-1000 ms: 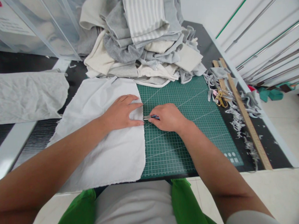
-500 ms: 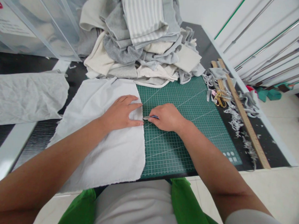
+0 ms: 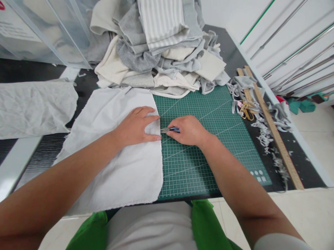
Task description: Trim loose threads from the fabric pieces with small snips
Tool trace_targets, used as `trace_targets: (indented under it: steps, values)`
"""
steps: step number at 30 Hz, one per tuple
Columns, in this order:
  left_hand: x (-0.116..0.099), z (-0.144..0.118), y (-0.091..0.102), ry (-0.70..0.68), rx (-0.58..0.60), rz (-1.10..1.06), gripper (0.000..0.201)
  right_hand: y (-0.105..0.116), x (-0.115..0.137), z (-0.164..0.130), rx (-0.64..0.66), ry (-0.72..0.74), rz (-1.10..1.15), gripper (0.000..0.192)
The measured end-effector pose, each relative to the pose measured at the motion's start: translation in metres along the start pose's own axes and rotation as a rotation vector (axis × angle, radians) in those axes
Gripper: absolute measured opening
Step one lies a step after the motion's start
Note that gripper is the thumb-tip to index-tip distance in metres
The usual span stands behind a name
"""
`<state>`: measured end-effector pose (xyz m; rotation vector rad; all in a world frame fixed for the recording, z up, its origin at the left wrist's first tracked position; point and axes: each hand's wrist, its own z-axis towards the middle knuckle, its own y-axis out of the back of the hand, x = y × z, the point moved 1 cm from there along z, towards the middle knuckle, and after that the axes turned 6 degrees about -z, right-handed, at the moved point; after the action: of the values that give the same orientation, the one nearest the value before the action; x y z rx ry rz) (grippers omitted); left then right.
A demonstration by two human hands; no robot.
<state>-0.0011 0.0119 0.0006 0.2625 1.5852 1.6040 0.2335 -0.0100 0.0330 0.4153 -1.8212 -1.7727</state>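
A white cloth (image 3: 118, 163) lies flat over the left part of a green cutting mat (image 3: 210, 141). My left hand (image 3: 136, 125) presses palm-down on the cloth near its right edge, fingers spread. Just to its right, my right hand (image 3: 187, 130) grips small blue-handled snips (image 3: 171, 129), whose metal tip points left at the cloth's edge beside my left fingertips.
A heap of grey, cream and striped fabric (image 3: 159, 40) fills the back of the table. Another white cloth (image 3: 29, 108) lies at the left. Wooden rulers (image 3: 272, 122), gold scissors (image 3: 246, 110) and grey scraps lie along the right edge. Clear plastic bins (image 3: 35, 23) stand at the back left.
The snips' blue handle shows a little more in my right hand; both hands stay almost where they were.
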Motion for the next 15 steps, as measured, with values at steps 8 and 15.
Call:
trace_targets:
  steps: [8, 15]
  values:
    - [-0.0001, -0.0006, -0.0007, -0.005, -0.008, -0.005, 0.079, 0.0003, 0.003, 0.0003, 0.02, 0.026, -0.008, 0.023]
    - [-0.0017, -0.0002, 0.0002, -0.004, 0.003, 0.024, 0.079, 0.0002, 0.0036, 0.0004, 0.029, 0.028, -0.024, 0.021]
